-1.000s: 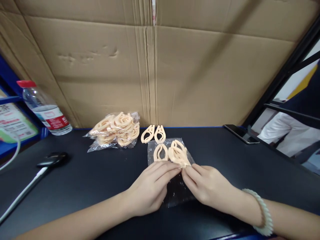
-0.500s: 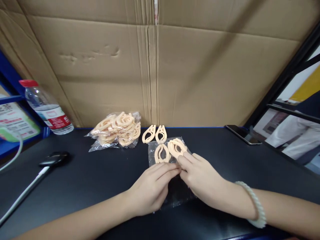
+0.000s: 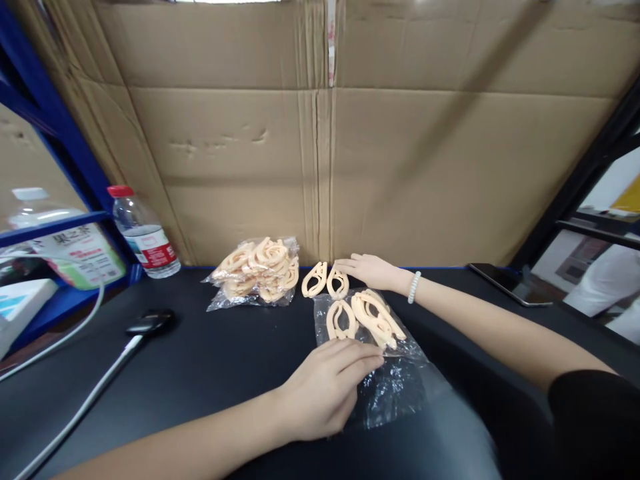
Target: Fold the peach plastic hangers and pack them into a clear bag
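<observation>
My left hand (image 3: 333, 387) pinches the edge of a clear plastic bag (image 3: 393, 393) lying on the black table. Inside the bag are peach-coloured folded hangers: one at the left (image 3: 341, 320) and overlapping ones at the right (image 3: 375, 317). Behind the bag stand out two loose pieces, a left one (image 3: 315, 280) and a right one (image 3: 338, 283). Fingers of my right hand (image 3: 367, 270) reach over the top of the right loose piece; the hand is extended, palm down, with a beaded bracelet on its wrist.
Filled bags of peach pieces (image 3: 257, 270) lie at the back left. A red-capped bottle (image 3: 150, 240), a black charger with a white cable (image 3: 150, 322) and a phone (image 3: 507, 283) are nearby. Cardboard (image 3: 225, 173) walls the back.
My right hand has left the bag and moved up to the right loose piece. My left hand stays at the bag, whose lower part is now more exposed. The view has shifted.
</observation>
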The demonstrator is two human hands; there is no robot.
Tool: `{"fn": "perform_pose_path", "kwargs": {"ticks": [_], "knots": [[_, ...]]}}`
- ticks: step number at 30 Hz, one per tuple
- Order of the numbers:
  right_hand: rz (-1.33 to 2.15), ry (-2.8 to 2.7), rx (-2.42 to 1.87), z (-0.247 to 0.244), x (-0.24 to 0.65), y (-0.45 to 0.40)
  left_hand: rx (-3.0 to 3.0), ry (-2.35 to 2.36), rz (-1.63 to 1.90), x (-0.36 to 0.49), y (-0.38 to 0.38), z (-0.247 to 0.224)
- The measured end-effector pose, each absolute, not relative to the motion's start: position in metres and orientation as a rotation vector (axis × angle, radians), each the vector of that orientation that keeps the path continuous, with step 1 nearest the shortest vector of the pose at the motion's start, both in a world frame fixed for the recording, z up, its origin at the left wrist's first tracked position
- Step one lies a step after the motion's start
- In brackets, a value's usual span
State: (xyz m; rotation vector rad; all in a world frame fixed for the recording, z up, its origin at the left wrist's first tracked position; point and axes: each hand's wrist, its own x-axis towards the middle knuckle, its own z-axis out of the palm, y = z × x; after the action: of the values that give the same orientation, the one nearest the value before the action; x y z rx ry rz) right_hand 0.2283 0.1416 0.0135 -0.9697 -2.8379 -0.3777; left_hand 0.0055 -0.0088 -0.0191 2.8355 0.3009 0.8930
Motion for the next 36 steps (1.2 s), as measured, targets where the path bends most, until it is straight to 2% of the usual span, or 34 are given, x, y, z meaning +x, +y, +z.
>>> {"fn": "perform_pose_path", "kwargs": {"ticks": [8,17,23,27,33,36], "knots": [[-0.296,-2.921,-1.016,0.011,0.232,0.163,2.843,0.293,0.889,0.005,-0.009,-0.021],[-0.060,-2.835,-1.155,0.017,0.292,0.124,2.838,0.296,0.889,0.005,-0.009,-0.020],[-0.038,-2.653,-1.232,0.027,0.345,0.080,2.821,0.309,0.886,0.006,-0.008,-0.019],[-0.155,-2.418,-1.268,0.043,0.363,0.039,2.810,0.317,0.900,0.007,-0.008,-0.018],[-0.487,-2.131,-1.140,0.079,0.333,-0.058,2.801,0.346,0.898,0.007,-0.006,-0.018],[-0.416,-2.188,-1.115,0.086,0.307,-0.103,2.794,0.353,0.909,0.008,-0.007,-0.018]]}}
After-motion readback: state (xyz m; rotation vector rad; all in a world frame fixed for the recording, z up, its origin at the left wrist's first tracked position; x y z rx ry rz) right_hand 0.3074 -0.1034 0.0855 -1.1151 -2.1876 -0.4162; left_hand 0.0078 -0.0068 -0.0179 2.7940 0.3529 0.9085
